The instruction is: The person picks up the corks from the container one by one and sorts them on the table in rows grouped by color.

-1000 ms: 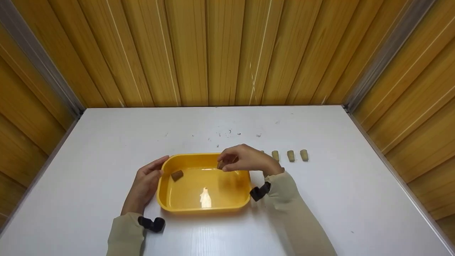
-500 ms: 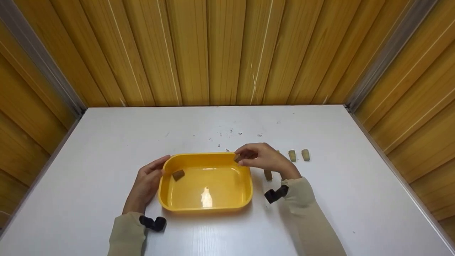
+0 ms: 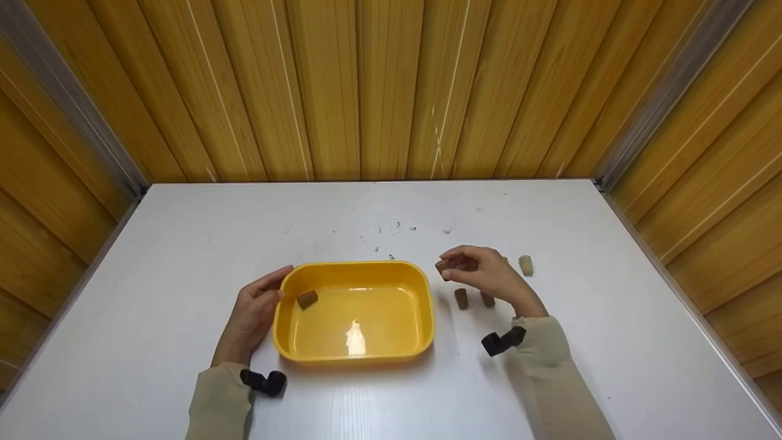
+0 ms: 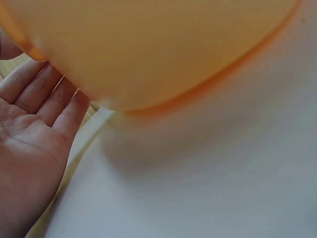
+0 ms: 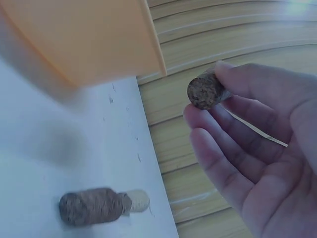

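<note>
Between thumb and fingertips, my right hand (image 3: 489, 269) pinches a brown cork stopper (image 5: 203, 91), raised just right of the yellow plastic tub (image 3: 354, 359). Its speckled round end faces the right wrist camera. At the tub's left end my left hand (image 3: 249, 318) grips the wall, thumb at the rim and fingers (image 4: 69, 114) along the outside. One brown cork (image 3: 307, 299) lies inside the tub near its left wall. Two more brown corks stand on the table below my right hand, the nearer-left cork (image 3: 461, 298) and another cork (image 3: 487, 299) partly hidden by the wrist.
A paler cork (image 3: 526, 265) stands to the right of my right hand, and another pale one is mostly hidden behind that hand. Dark specks (image 3: 397, 225) mark the white table (image 3: 214, 226) beyond the tub. Yellow wood-look panels (image 3: 385, 91) wall the back and sides.
My right hand has moved right, from over the tub to beside it, carrying the cork and uncovering the brown corks on the table. My left hand has stayed at the tub's left end.
</note>
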